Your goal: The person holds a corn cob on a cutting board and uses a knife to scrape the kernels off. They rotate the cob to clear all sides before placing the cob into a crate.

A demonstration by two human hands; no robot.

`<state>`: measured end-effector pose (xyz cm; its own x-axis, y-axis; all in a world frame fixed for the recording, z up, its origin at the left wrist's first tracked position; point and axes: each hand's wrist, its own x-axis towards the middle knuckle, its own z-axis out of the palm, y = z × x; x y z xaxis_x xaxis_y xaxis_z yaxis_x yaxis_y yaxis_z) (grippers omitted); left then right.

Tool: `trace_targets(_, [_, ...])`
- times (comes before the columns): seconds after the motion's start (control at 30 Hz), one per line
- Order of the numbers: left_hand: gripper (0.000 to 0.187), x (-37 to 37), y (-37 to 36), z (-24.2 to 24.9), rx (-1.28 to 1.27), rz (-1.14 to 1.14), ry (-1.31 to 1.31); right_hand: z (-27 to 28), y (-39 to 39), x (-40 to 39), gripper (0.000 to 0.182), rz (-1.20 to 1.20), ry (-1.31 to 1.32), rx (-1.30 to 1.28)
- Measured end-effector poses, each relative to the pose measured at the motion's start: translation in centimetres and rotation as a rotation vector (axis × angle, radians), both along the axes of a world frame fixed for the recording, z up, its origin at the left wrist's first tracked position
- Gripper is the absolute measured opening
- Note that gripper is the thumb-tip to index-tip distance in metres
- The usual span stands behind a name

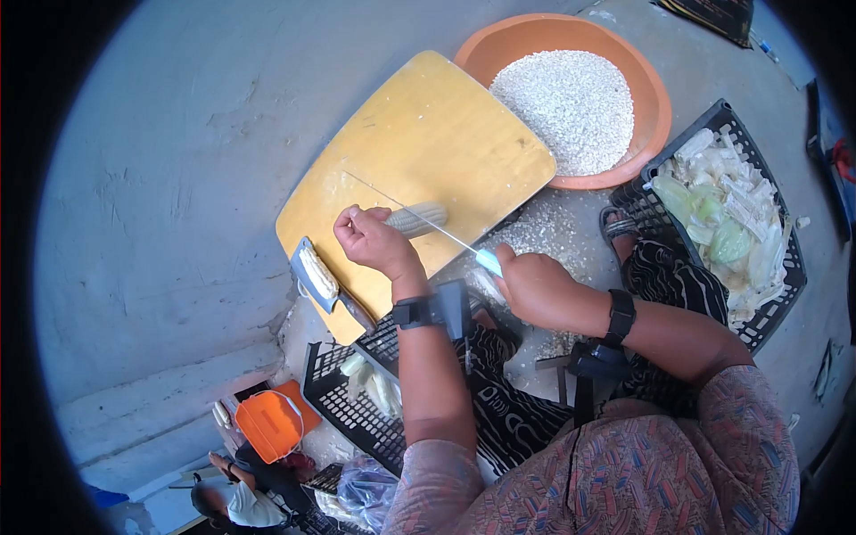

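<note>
Turquoise knife handle (489, 261), white-patterned black trousers (685, 283)

A knife (488, 261) hangs over the worktop (428, 116). Around that: basin (656, 98) of kernels (571, 111), two o'clock; crate (794, 276) of husks (744, 201), three; bucket (267, 426), seven.

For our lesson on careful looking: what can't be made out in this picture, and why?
Head view:
Corn cob: one end, hidden by the left hand.
Knife handle: gripped part, hidden inside the right hand.
Basin: part of one side, hidden behind the board.
White pieces: too small to count.
</note>
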<state>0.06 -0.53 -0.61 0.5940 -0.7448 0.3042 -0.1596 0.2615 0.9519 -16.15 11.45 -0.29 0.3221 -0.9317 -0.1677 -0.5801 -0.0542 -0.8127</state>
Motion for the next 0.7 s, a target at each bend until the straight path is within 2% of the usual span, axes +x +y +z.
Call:
trace_targets(0.17, [0.009,-0.4,0.0,-0.3,-0.019,-0.068,-0.047,-0.9,-1.6,1.1,0.023,-0.051,0.051,-0.043])
trace_targets(0.27, [0.008,-0.6,-0.2,0.0,0.009,-0.033,-0.006,-0.1,-2.6,1.6,0.022,-0.034,0.079,0.017])
trace_targets(0.37, [0.007,-1.0,-0.2,-0.1,0.001,-0.024,-0.09,-1.2,-4.0,2.8,0.021,-0.09,0.093,-0.023])
trace_targets(0.47, [0.008,-1.0,-0.5,-0.1,-0.006,0.0,-0.026,-0.6,-4.4,3.0,0.017,-0.093,0.142,-0.022])
trace_targets(0.6, [0.01,-1.6,-0.7,-0.1,-0.018,-0.022,-0.094,0.0,-3.8,2.6,0.017,-0.088,0.153,-0.016])
trace_targets(0.7, [0.011,-1.7,-1.1,-0.2,-0.009,-0.03,-0.12,0.1,-1.6,1.0,0.023,-0.093,0.149,0.001])
